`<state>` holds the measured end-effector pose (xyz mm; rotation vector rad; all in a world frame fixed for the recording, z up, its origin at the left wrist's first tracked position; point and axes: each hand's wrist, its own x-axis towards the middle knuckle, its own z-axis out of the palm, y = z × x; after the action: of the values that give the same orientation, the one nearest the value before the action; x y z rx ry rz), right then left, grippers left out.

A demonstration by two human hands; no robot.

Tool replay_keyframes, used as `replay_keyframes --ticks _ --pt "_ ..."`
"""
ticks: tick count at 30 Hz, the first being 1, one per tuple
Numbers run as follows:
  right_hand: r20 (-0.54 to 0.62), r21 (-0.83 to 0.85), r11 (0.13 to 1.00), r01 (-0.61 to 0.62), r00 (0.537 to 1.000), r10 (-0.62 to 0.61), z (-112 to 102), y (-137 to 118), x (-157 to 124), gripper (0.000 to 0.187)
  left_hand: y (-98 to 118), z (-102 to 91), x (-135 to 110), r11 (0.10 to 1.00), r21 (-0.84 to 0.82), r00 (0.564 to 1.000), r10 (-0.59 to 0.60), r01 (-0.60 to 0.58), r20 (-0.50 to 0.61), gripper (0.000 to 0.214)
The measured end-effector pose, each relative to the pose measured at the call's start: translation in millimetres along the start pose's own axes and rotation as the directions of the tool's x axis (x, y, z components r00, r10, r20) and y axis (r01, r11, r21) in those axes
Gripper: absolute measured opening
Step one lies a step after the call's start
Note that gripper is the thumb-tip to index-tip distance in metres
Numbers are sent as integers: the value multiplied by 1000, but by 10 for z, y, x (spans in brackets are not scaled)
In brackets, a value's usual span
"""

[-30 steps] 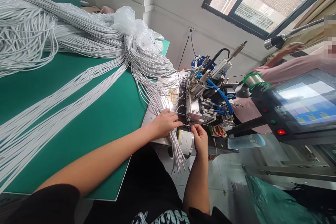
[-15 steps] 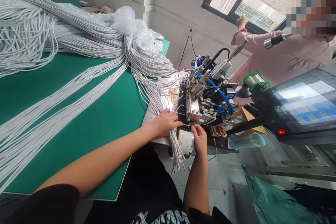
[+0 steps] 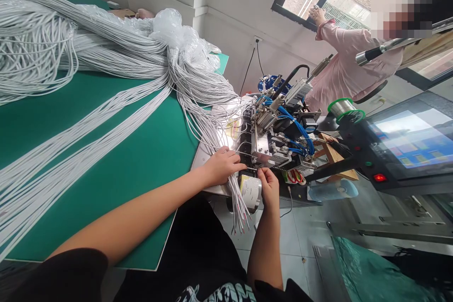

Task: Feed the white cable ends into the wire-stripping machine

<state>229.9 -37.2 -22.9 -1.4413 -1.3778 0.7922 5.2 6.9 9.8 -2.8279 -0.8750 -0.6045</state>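
My left hand (image 3: 222, 166) rests at the edge of the metal plate, fingers pinched on a thin white cable that leads into the small soldering machine (image 3: 279, 139). Just right of it, my right hand (image 3: 269, 188) is closed, pinching the same cable's end at the machine's front clamp. Below my hands a bunch of white cable ends (image 3: 239, 203) hangs off the table edge beside a roll of tape (image 3: 251, 192). A big bundle of white cables (image 3: 106, 52) fans across the green mat (image 3: 141, 151) toward the machine.
A control box with a lit touchscreen (image 3: 410, 139) and a red button stands at the right. A solder spool (image 3: 342, 107) sits behind the machine. A person in a pink top (image 3: 348, 68) stands at the window. Clear plastic wrap (image 3: 177, 28) lies on the cables.
My hands stay put on the cable at the machine. The person in pink has stood up and moved back toward the window, raising a hand to it.
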Motion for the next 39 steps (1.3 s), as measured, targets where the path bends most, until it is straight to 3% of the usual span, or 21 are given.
replay_keyframes --ticks 25,39 --pt "-15 65 997 -46 999 47 36 -48 -6 30 0 -7 -4 1000 -10 1000 -6 6 8 47" --pt "-20 22 999 -23 1000 23 25 -40 0 31 -7 4 -8 1000 1 1000 7 -7 -7 45"
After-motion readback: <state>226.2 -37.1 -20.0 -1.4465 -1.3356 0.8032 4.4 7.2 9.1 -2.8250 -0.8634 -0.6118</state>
